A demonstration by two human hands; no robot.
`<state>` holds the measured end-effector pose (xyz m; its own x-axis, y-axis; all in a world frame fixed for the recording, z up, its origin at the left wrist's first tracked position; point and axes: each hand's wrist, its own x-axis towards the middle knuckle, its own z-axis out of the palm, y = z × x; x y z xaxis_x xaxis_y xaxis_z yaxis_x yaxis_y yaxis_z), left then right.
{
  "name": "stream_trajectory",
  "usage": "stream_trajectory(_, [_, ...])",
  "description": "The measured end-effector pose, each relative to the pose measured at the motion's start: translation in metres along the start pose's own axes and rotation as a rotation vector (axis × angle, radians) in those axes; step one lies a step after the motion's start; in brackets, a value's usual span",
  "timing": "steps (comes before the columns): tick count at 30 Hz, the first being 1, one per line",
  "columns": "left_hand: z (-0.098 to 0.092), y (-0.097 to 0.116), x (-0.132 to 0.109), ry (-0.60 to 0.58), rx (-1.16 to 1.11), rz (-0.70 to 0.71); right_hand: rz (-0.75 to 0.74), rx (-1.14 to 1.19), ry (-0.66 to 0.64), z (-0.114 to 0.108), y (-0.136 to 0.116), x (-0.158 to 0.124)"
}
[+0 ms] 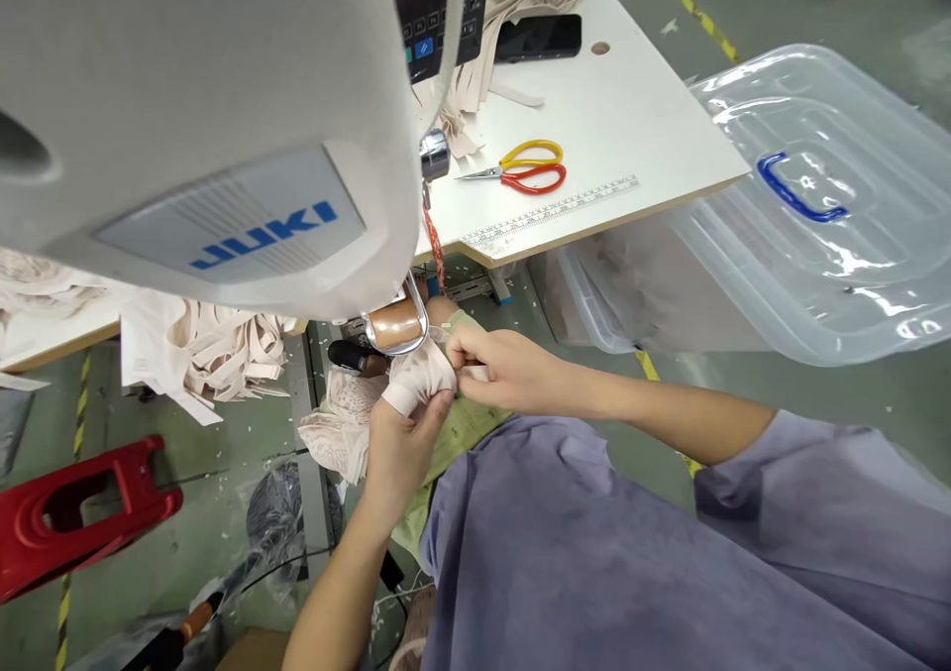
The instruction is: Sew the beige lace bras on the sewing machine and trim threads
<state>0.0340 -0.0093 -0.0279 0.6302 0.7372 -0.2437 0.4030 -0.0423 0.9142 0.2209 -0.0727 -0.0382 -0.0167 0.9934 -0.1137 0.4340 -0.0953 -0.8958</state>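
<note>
My left hand (401, 443) comes up from below and pinches a piece of pale pink lace fabric (416, 379) just under the sewing machine's free arm (395, 326). My right hand (494, 366) reaches in from the right, its fingers closed on the same fabric's edge. The two hands touch at the cloth. More lace fabric (338, 433) hangs down to the left of my left hand. A white JUKI sewing machine head (215, 126) fills the upper left and hides the needle area.
On the white table (654, 126) lie red and yellow scissors (524, 167), a black phone (539, 37) and heaps of pink fabric strips (223, 349). A clear plastic bin with a blue handle (802, 190) stands at right. A red stool (70, 507) sits on the floor at left.
</note>
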Motion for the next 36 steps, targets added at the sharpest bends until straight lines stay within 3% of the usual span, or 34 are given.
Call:
stream_trajectory(9, [0.000, -0.007, 0.009, 0.010, -0.135, -0.112, 0.080, 0.092, -0.180, -0.016, 0.019, 0.009])
stream_trajectory(13, [0.001, -0.010, 0.012, 0.003, -0.186, -0.165, 0.210, 0.271, -0.253, -0.012, 0.028, 0.013])
stream_trajectory(16, [0.001, -0.015, 0.014, 0.007, -0.262, -0.180, 0.223, 0.452, -0.289, -0.010, 0.027, 0.013])
stream_trajectory(19, [0.003, -0.020, 0.018, 0.021, -0.335, -0.196, 0.247, 0.515, -0.264, -0.009, 0.023, 0.011])
stream_trajectory(22, [0.008, -0.020, 0.020, 0.068, -0.409, -0.198, 0.271, 0.421, -0.215, -0.008, 0.015, 0.010])
stream_trajectory(28, [0.013, -0.010, 0.012, 0.173, -0.480, -0.184, 0.048, 0.103, -0.021, -0.006, 0.000, 0.014])
stream_trajectory(33, [0.008, -0.018, -0.008, 0.294, -0.633, -0.086, 0.199, 0.475, -0.238, -0.032, -0.020, 0.022])
stream_trajectory(36, [0.011, -0.021, -0.017, 0.315, -0.735, 0.023, 0.188, 0.600, -0.318, -0.047, -0.039, 0.030])
